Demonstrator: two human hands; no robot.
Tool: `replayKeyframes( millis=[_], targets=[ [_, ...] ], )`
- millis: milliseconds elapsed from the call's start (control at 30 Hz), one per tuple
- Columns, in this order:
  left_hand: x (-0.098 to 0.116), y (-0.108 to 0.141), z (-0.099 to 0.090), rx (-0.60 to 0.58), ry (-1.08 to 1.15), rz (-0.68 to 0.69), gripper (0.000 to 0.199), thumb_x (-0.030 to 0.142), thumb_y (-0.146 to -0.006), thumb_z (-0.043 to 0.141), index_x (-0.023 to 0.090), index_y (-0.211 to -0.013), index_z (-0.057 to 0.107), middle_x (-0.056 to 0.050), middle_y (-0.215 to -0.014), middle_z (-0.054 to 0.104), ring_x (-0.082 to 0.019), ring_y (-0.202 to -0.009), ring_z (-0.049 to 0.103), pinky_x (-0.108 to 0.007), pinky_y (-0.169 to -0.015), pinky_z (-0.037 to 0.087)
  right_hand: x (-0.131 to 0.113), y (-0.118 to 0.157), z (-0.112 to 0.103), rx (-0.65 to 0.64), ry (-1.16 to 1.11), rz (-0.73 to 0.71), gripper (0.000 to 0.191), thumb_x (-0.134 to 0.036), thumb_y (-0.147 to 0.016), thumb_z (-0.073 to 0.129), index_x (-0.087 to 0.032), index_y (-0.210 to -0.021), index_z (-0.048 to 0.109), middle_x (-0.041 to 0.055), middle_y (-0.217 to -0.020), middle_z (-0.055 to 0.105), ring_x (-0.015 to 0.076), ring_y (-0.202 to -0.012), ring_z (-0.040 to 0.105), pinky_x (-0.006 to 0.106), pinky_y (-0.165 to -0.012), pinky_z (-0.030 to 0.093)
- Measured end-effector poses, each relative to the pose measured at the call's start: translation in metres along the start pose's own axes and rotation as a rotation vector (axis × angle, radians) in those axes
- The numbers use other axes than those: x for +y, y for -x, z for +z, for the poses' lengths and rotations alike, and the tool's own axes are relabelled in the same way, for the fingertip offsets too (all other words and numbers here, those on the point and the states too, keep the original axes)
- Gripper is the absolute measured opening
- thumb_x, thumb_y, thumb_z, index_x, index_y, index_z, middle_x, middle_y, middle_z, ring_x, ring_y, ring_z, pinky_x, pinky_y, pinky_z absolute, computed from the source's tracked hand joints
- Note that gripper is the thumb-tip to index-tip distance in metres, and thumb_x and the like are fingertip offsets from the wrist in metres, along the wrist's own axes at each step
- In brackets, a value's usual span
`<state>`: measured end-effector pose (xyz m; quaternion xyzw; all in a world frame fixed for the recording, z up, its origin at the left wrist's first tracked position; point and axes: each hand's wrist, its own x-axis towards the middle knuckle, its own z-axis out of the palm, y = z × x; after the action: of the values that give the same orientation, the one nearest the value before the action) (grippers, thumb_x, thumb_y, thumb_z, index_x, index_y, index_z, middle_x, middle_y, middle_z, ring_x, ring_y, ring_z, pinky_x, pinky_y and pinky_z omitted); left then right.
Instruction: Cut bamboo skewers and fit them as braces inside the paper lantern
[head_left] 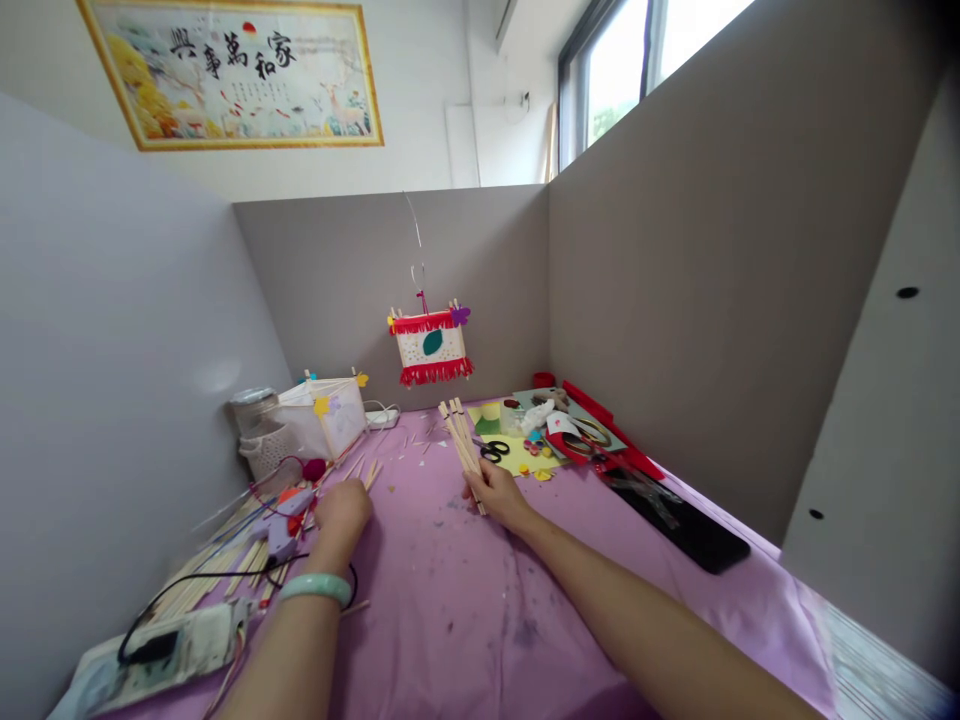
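Note:
My right hand point(499, 492) is closed around a small bundle of pale wooden sticks point(461, 440), tilted upward over the middle of the table. Dark marks show near the sticks' ends. My left hand point(345, 508), with a green bangle on the wrist, is curled at the left side. Short wooden sticks point(372, 473) poke out past its far side; its fingertips are mostly hidden. Close to this hand lies a lilac glue gun point(281, 527) with a black cord. Black-handled scissors point(494, 451) rest just beyond my right hand.
A finished-looking lantern with red fringe point(433, 345) hangs at the back. A white lantern frame point(330, 415) stands back left, beside a jar point(255, 410). Craft bits and red-handled scissors point(581, 437) lie right, near a black phone-like slab point(679, 520). A power strip point(172, 650) lies front left.

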<state>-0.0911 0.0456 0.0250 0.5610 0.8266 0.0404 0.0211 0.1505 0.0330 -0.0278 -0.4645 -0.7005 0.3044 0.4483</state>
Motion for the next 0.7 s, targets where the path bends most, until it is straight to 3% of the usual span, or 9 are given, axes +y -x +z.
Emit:
replayKeyframes(
  millis=[167, 267, 367, 533, 633, 700],
  targets=[
    [-0.004, 0.000, 0.000, 0.090, 0.008, 0.006, 0.036, 0.020, -0.077, 0.052, 0.010, -0.110, 0.062, -0.024, -0.117, 0.058, -0.035, -0.107, 0.056, -0.044, -0.077, 0.048, -0.011, 0.002, -0.005, -0.058, 0.313, -0.074, 0.020, -0.029, -0.091, 0.034, -0.017, -0.089, 0.050, 0.0043, -0.079, 0.065, 0.0148, -0.070, 0.061, 0.026, -0.066, 0.045],
    [-0.007, 0.003, 0.005, 0.109, 0.010, 0.040, 0.038, 0.019, -0.078, 0.046, 0.012, -0.112, 0.061, -0.022, -0.119, 0.056, -0.035, -0.106, 0.056, -0.045, -0.077, 0.047, -0.022, 0.004, 0.001, -0.179, 0.497, -0.158, 0.016, -0.028, -0.085, 0.047, -0.019, -0.096, 0.055, 0.0060, -0.096, 0.063, 0.0190, -0.088, 0.059, 0.029, -0.076, 0.042],
    [-0.013, 0.003, 0.006, 0.095, 0.006, 0.020, 0.039, 0.011, -0.076, 0.042, 0.011, -0.109, 0.062, -0.023, -0.114, 0.059, -0.035, -0.102, 0.058, -0.044, -0.075, 0.047, -0.030, -0.003, 0.010, -0.281, 0.662, -0.161, 0.019, -0.022, -0.081, 0.053, -0.020, -0.099, 0.058, 0.0086, -0.102, 0.061, 0.0207, -0.087, 0.060, 0.030, -0.075, 0.043],
    [-0.021, 0.002, 0.005, 0.093, 0.006, -0.021, 0.037, 0.009, -0.075, 0.041, 0.009, -0.106, 0.063, -0.024, -0.110, 0.061, -0.034, -0.101, 0.059, -0.040, -0.074, 0.047, -0.044, -0.023, 0.012, -0.186, 0.887, -0.011, 0.041, -0.005, -0.080, 0.041, -0.005, -0.121, 0.045, 0.0260, -0.110, 0.052, 0.0306, -0.093, 0.059, 0.040, -0.073, 0.045],
    [-0.022, 0.003, 0.004, 0.093, 0.012, -0.019, 0.037, 0.011, -0.074, 0.044, 0.010, -0.106, 0.063, -0.023, -0.112, 0.060, -0.034, -0.101, 0.059, -0.039, -0.074, 0.047, -0.050, -0.016, 0.010, -0.222, 0.918, -0.059, 0.055, -0.009, -0.081, 0.043, -0.019, -0.134, 0.033, 0.0183, -0.114, 0.053, 0.0283, -0.091, 0.060, 0.037, -0.072, 0.045],
    [-0.021, 0.006, 0.001, 0.085, 0.015, -0.008, 0.036, 0.013, -0.073, 0.047, 0.010, -0.105, 0.063, -0.023, -0.113, 0.060, -0.035, -0.100, 0.059, -0.040, -0.073, 0.047, -0.052, -0.006, 0.006, -0.305, 0.934, -0.097, 0.056, -0.015, -0.080, 0.049, -0.031, -0.132, 0.035, 0.0102, -0.109, 0.057, 0.0237, -0.085, 0.062, 0.032, -0.070, 0.046]
  ],
)
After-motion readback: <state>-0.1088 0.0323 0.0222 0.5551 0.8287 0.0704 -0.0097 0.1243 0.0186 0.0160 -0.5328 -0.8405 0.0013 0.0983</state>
